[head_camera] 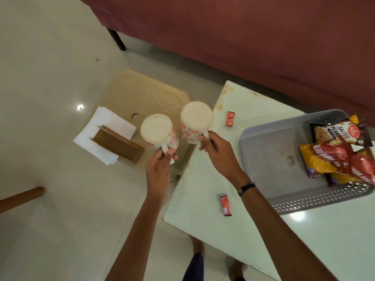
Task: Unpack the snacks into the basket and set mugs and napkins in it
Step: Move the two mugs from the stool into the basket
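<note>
Two mugs, white with red flowers, are held up side by side, each by its handle, above a beige plastic stool and the table's left edge. At about nine o'clock from centre the left hand curls its fingers and thumb round the handle of the left mug, forearm reaching up from six o'clock. At its three o'clock, the right hand pinches the handle of the right mug, wrist banded, arm slanting in from five o'clock. White napkins lie on the stool under a brown holder. At three o'clock on the pale table sits the grey basket, snack packets piled at its far right end. Two small red sachets lie on the table outside it.
</note>
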Motion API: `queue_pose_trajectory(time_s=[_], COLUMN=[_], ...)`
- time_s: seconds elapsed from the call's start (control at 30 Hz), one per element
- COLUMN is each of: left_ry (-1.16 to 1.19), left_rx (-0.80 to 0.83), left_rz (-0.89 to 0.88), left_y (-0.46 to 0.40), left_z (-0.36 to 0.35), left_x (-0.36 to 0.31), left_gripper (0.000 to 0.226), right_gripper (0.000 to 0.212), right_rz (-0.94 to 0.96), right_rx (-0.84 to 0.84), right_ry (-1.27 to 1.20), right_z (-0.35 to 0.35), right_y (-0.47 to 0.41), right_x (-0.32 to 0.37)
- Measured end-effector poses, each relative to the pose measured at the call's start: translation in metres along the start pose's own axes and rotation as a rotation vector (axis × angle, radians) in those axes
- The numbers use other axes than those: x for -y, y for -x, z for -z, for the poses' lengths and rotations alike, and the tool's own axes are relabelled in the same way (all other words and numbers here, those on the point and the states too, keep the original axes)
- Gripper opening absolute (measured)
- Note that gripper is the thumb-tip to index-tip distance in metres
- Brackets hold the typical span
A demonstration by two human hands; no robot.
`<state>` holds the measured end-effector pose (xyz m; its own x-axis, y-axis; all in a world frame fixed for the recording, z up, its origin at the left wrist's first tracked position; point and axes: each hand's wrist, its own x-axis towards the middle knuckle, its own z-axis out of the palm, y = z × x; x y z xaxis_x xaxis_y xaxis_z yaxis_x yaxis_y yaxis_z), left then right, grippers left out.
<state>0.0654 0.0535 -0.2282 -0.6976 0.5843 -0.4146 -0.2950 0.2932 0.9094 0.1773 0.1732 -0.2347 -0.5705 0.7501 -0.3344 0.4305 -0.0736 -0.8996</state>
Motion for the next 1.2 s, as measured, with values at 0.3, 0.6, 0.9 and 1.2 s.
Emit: queue_pose_trajectory(time_s=[0.3,0.6,0.9,1.2], left_ry=[-0.023,-0.106,-0.183,-0.194], left_rx=[0.335,0.482,0.402,0.401], left_rz=[0.005,0.072,0.077,0.081], left_y=[0.069,0.085,0.064,0.053], left_z=[-0.117,-0.245,-0.284,-0.283], left_x=[-0.005,0.039,0.083,0.098], left_gripper=[0.015,0.010,0.029,0.029], right_gripper=[0.023,0.022,0.018,0.017], right_rz=[-0.097,-0.153,-0.133,-0.043], right_rx=[-0.350,-0.464,-0.437,-0.296], right_ry=[-0.010,-0.005,0.020,0.115], right_z=[0.129,0.226,0.243,0.227], right_y=[0.112,0.160,0.166,0.149], right_x=[-0.055,-0.103,-0.142,-0.161])
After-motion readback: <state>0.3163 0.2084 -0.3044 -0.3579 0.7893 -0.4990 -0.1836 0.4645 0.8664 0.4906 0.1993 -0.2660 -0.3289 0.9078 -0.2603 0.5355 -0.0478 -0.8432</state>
